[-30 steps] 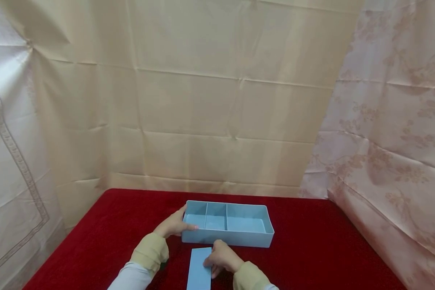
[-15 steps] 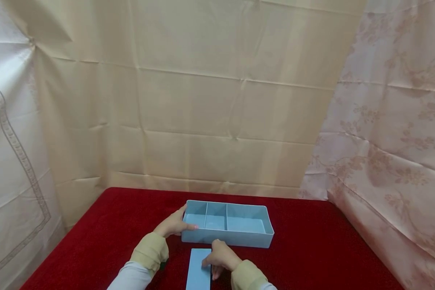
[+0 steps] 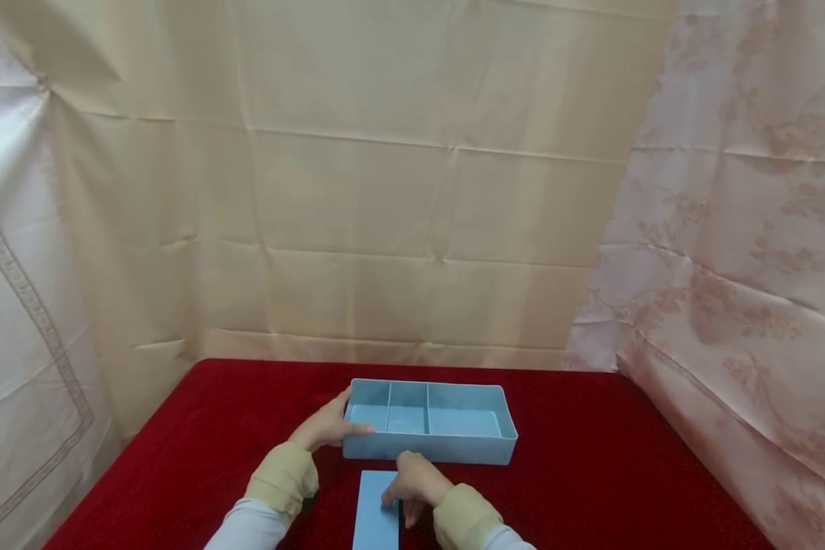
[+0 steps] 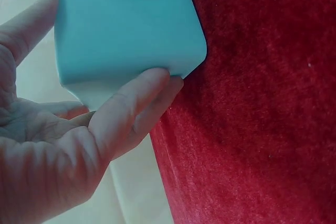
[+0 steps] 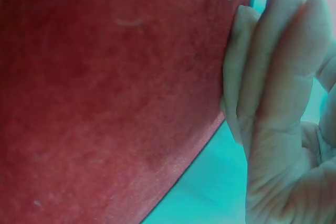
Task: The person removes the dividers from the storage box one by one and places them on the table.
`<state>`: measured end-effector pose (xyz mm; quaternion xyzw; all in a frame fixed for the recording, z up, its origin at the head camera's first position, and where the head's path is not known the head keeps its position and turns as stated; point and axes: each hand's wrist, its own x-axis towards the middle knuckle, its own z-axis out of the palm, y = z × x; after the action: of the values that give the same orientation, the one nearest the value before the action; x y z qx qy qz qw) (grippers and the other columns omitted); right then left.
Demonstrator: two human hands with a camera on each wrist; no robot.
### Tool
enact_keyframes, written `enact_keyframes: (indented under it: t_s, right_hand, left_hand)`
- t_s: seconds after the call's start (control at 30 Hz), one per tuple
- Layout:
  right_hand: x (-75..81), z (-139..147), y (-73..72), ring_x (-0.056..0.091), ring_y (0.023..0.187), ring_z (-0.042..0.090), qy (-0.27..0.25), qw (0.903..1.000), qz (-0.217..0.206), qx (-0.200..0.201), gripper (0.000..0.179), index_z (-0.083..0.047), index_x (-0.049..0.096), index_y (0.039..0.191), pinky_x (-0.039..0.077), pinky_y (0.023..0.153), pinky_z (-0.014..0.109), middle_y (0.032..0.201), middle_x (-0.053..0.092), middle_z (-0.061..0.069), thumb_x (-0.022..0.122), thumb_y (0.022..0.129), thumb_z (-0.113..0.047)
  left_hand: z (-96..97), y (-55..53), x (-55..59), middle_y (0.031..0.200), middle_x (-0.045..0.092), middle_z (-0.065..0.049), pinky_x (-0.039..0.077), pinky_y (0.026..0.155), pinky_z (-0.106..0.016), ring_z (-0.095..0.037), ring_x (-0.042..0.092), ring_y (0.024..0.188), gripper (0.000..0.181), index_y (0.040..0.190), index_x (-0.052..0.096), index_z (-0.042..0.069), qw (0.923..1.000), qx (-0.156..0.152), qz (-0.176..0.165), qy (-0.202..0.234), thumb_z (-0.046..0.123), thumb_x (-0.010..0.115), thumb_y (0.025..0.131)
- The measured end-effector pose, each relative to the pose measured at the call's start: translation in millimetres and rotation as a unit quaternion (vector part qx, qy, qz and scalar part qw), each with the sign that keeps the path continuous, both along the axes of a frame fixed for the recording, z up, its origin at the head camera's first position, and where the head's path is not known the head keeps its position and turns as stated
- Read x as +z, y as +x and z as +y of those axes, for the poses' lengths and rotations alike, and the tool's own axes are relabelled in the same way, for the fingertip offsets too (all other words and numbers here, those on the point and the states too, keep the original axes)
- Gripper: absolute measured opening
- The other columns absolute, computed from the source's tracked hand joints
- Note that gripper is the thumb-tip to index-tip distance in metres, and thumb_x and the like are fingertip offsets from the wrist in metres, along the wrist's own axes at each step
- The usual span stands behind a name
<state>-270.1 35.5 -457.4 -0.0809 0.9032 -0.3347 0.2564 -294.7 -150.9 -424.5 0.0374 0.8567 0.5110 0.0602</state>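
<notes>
A light-blue divided box (image 3: 429,449) stands on the table, its open top showing three compartments. My left hand (image 3: 326,424) holds its left end, thumb over the front rim. In the left wrist view the fingers (image 4: 131,103) of that hand lie against the wall of the box (image 4: 126,30). Just in front of the box is a plain light-blue rectangular piece (image 3: 374,523), cut off by the lower image edge. My right hand (image 3: 419,485) grips its right edge, thumb on the upper face. In the right wrist view the other fingers (image 5: 278,87) lie nearly straight along it.
Red plush cloth (image 3: 591,458) covers the table. A beige curtain (image 3: 357,191) hangs behind the far edge, with a white curtain (image 3: 21,344) on the left and a floral-patterned one (image 3: 742,267) on the right.
Both hands keep their places on the box and the blue piece. The right hand has shifted very slightly left along with the piece; the view itself also moves a little.
</notes>
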Motion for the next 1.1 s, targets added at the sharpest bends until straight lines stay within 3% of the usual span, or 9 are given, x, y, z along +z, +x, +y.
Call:
enact_keyframes:
  t_s: [0.2, 0.33, 0.43, 0.63, 0.93, 1.1]
  right_hand:
    - [10.4, 1, -0.8, 0.059, 0.038, 0.019, -0.022, 0.9997, 0.003, 0.013, 0.023, 0.005, 0.056, 0.083, 0.054, 0.043, 0.031, 0.053, 0.062, 0.017, 0.078, 0.086, -0.001]
    - [36.8, 7, -2.9, 0.057, 0.038, 0.018, -0.045, 0.9981, 0.028, 0.031, 0.024, 0.004, 0.054, 0.082, 0.054, 0.042, 0.033, 0.054, 0.062, 0.017, 0.077, 0.088, -0.002]
    - [58.2, 13, -6.0, 0.057, 0.040, 0.017, -0.041, 0.9959, 0.061, 0.053, 0.025, 0.008, 0.058, 0.076, 0.054, 0.044, 0.033, 0.054, 0.062, 0.015, 0.076, 0.090, -0.004]
    - [93.1, 28, -17.7, 0.065, 0.050, 0.021, -0.033, 0.9902, 0.103, 0.089, 0.021, 0.003, 0.064, 0.075, 0.056, 0.049, 0.032, 0.059, 0.064, 0.012, 0.073, 0.092, -0.007]
    - [127.1, 48, -50.2, 0.070, 0.072, 0.027, -0.009, 0.9872, 0.147, 0.060, 0.012, 0.000, 0.068, 0.083, 0.060, 0.066, 0.037, 0.078, 0.068, 0.011, 0.073, 0.093, -0.006]
    - [131.9, 58, -63.2, 0.072, 0.076, 0.032, -0.022, 0.9867, 0.155, 0.042, 0.012, 0.001, 0.067, 0.083, 0.061, 0.069, 0.039, 0.079, 0.068, 0.010, 0.072, 0.093, -0.005]
  left_hand:
    - [-4.9, -0.3, 0.8, 0.131, 0.053, -0.030, 0.056, 0.080, -0.061, -0.045, 0.056, 0.116, 0.089, 0.154, 0.031, -0.004, 1.0000, -0.003, 0.004, 0.004, 0.005, 0.083, 0.083]
    - [-9.8, 0.0, 1.2, 0.131, 0.053, -0.030, 0.056, 0.080, -0.061, -0.045, 0.056, 0.115, 0.089, 0.154, 0.029, -0.005, 1.0000, 0.002, 0.004, 0.005, 0.006, 0.083, 0.084]
    - [-12.2, 0.7, 0.2, 0.132, 0.051, -0.031, 0.056, 0.080, -0.062, -0.046, 0.055, 0.116, 0.089, 0.154, 0.028, -0.005, 0.9999, 0.004, 0.004, 0.010, 0.007, 0.082, 0.084]
    - [-13.5, 2.1, -4.1, 0.134, 0.049, -0.032, 0.056, 0.079, -0.062, -0.047, 0.053, 0.116, 0.090, 0.154, 0.027, -0.006, 0.9998, 0.015, -0.004, 0.011, 0.007, 0.082, 0.084]
    - [-7.6, -0.8, -6.3, 0.134, 0.048, -0.033, 0.057, 0.078, -0.061, -0.048, 0.055, 0.115, 0.091, 0.153, 0.027, -0.008, 0.9998, 0.011, -0.010, 0.013, 0.005, 0.083, 0.083]
    - [-3.4, -4.0, -4.7, 0.134, 0.047, -0.034, 0.057, 0.078, -0.059, -0.048, 0.053, 0.116, 0.092, 0.150, 0.027, -0.008, 0.9999, -0.010, -0.012, 0.007, 0.011, 0.086, 0.081]
